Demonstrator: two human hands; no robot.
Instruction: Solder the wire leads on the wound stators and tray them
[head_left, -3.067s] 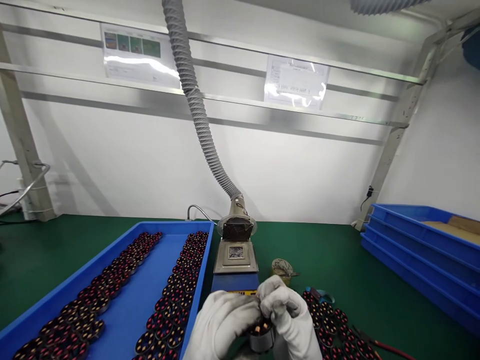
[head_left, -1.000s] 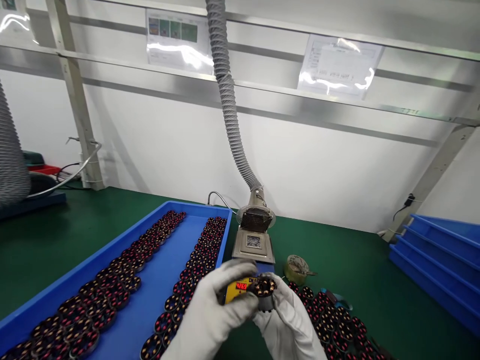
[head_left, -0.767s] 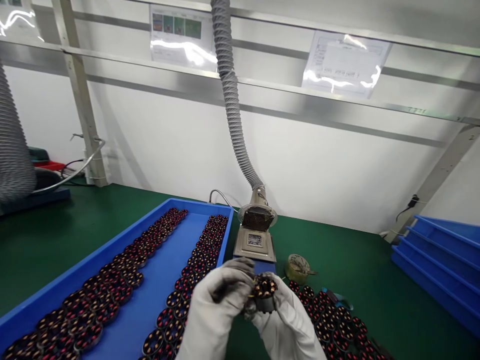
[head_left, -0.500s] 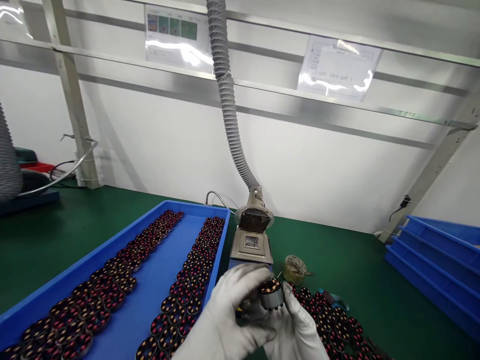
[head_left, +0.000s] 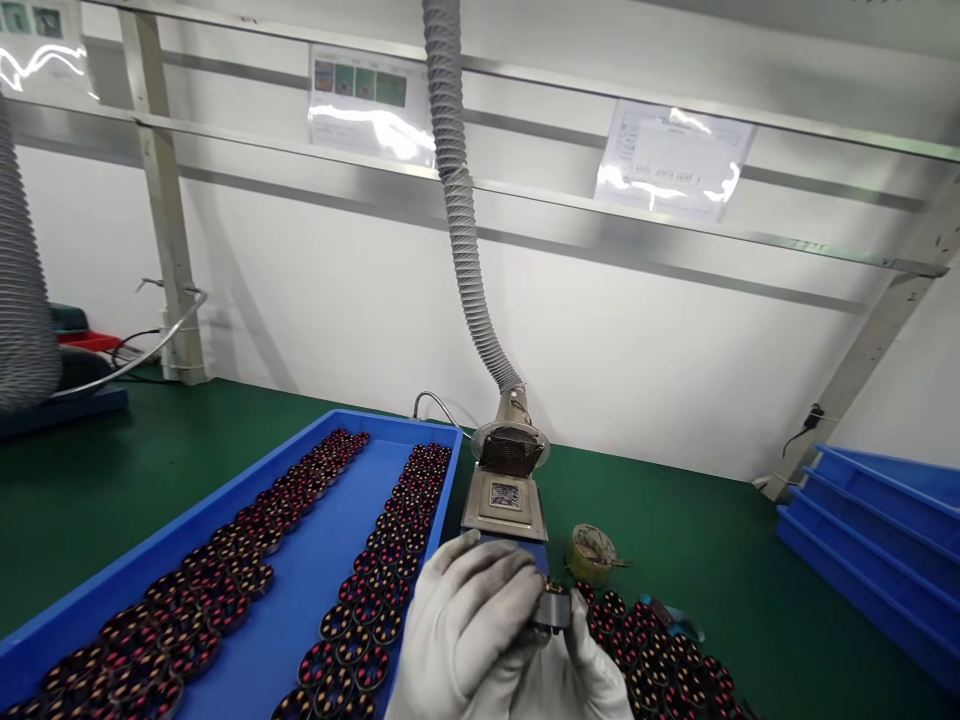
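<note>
My right hand (head_left: 592,660), in a white glove, grips a small round part (head_left: 553,610) with a grey metal rim and a dark inside. Its thumb and fingers press on the rim near the bottom middle of the view. Left of it, my left hand (head_left: 469,620), also gloved and stained dark on the fingers, is curled with its fingertips at the part's left side. What lies inside its fingers is hidden. Just beyond the hands stands a metal box with a shiny square well (head_left: 505,496), which looks like a solder pot.
A long blue tray (head_left: 300,600) on the left holds rows of similar round parts. More lie heaped (head_left: 667,660) at the right. Behind them sits a small tin (head_left: 591,555) with a stick in it. Stacked blue trays (head_left: 877,560) stand far right; a grey hose (head_left: 465,230) hangs above.
My left hand's fingers have closed together at the part, where thumb and fingers were apart before. The part has tipped so its rim faces me more, and moved slightly right and down.
</note>
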